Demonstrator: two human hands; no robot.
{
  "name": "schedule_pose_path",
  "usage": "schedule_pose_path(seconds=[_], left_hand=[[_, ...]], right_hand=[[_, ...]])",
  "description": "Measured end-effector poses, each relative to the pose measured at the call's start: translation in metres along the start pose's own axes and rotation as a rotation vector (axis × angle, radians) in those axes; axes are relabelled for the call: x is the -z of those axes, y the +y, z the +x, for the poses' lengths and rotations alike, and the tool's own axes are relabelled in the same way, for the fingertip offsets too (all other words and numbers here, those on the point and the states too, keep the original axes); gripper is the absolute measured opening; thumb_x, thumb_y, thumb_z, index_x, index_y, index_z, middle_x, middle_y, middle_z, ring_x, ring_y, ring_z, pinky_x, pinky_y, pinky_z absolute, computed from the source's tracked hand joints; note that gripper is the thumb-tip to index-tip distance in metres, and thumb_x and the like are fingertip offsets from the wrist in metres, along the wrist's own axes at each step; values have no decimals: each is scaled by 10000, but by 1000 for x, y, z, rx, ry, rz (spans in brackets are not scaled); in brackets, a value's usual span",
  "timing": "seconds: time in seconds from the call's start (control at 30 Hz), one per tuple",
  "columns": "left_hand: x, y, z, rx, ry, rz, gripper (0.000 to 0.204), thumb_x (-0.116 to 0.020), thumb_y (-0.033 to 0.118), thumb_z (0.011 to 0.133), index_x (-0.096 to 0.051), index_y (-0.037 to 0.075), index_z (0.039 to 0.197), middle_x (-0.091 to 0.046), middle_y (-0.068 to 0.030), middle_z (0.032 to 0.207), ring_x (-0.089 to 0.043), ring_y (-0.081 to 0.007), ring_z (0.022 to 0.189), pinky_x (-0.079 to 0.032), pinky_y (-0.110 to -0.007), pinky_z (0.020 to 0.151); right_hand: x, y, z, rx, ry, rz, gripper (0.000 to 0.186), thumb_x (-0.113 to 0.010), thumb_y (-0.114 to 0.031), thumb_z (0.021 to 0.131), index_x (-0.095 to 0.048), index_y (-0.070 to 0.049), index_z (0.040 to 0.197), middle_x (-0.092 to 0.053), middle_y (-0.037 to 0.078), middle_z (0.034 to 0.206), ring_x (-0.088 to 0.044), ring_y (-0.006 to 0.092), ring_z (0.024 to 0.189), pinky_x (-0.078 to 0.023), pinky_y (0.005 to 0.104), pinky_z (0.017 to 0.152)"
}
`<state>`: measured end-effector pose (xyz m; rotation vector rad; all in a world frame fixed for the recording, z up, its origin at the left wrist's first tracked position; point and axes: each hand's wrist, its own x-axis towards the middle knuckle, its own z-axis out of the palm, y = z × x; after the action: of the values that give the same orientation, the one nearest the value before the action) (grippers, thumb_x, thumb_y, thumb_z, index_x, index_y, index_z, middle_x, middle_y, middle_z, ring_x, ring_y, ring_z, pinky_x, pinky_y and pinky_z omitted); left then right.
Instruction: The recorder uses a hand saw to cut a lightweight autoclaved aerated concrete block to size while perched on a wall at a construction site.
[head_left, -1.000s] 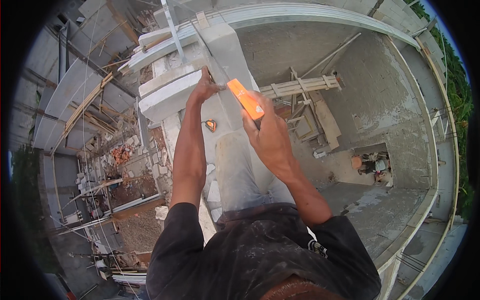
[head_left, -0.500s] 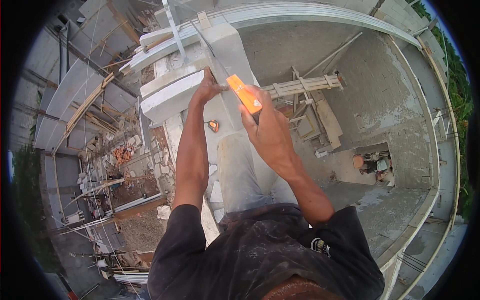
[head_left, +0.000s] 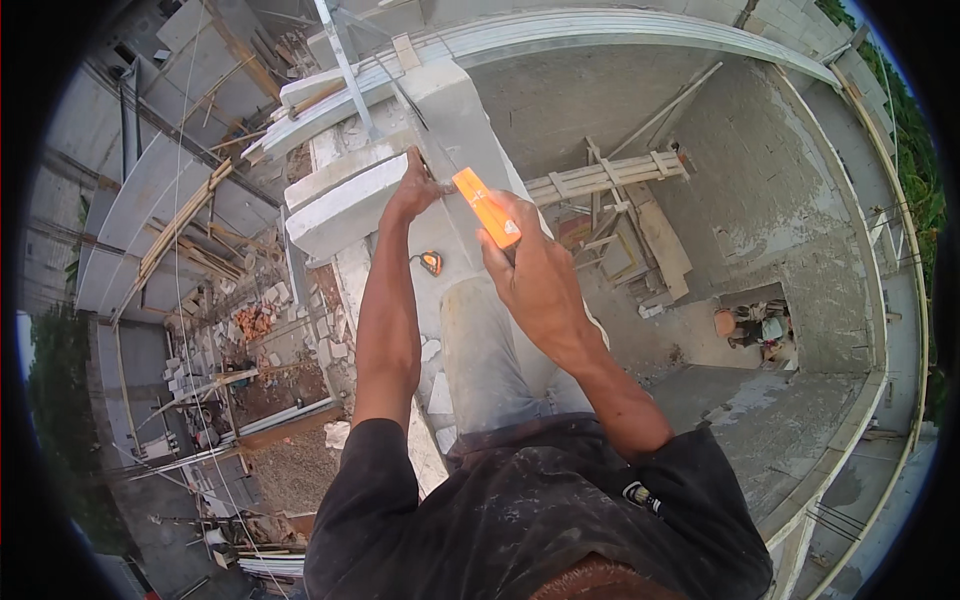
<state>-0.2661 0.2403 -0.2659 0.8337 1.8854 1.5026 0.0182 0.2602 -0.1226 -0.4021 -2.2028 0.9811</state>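
Currently, right hand: the bare right hand (head_left: 532, 270) is reached forward, its forearm coming up from the lower right; the fingers are closed around a bright orange, block-shaped tool handle (head_left: 486, 207), with the thumb on its near left side.
Orange handle: it is slanted, its far end toward the upper left, where a thin dark blade seems to continue in the same line.
Left hand: the bare left hand (head_left: 411, 194), on an almost straight arm, is at the right end of a long white block (head_left: 345, 208); one finger points upward along this end and another goes to the right, near the handle, so they look spread. The other fingers are hidden, and I cannot tell if they pinch something.
Ledge: below the hands is a pale grey masonry surface (head_left: 458, 238), dusty, where a small orange-and-black tape measure (head_left: 430, 263) lies.
Room: at the right, lower down, there are rough grey plastered walls (head_left: 750, 180) and a platform of wooden planks (head_left: 612, 176).
Left side: broken reddish bricks (head_left: 255, 321) lie among pale rubble, with wooden poles near.
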Motion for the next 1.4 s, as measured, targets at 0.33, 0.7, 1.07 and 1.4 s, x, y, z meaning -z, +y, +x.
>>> schedule_pose_path(seconds=[0.33,0.7,1.07,1.4], left_hand=[[4,19,0,27,-80,78,925,-829,-4,742,-211,73,1426,-496,-186,1395,-547,-331,1265,-553,-418,948],[14,-3,17,-44,-36,149,979,-730,-78,774,-116,66,1524,-470,-218,1437,-583,-329,1220,-567,-396,912],[15,13,12,20,-62,90,978,-935,123,680,-257,8,1376,-576,-222,1293,-561,-290,1219,-448,-363,1054],[-4,9,0,-168,-94,-17,877,-898,50,711,-271,20,1324,-571,-221,1286,-555,-288,1228,-474,-377,1034]], right_hand=[[56,-8,-108,-148,-42,-63,426,-677,-126,932,-487,-30,1301,-647,223,1250,-688,407,1010,-581,419,796],[81,-19,-173,-277,-189,-157,452,-682,-132,930,-500,7,1320,-634,197,1242,-658,381,1111,-531,426,917],[16,6,-67,-167,-23,-6,429,-683,-124,931,-489,-37,1304,-663,210,1210,-692,398,991,-575,418,801],[-2,10,-20,-136,1,37,405,-667,-125,951,-470,-27,1291,-654,245,1202,-684,432,928,-575,448,744]])
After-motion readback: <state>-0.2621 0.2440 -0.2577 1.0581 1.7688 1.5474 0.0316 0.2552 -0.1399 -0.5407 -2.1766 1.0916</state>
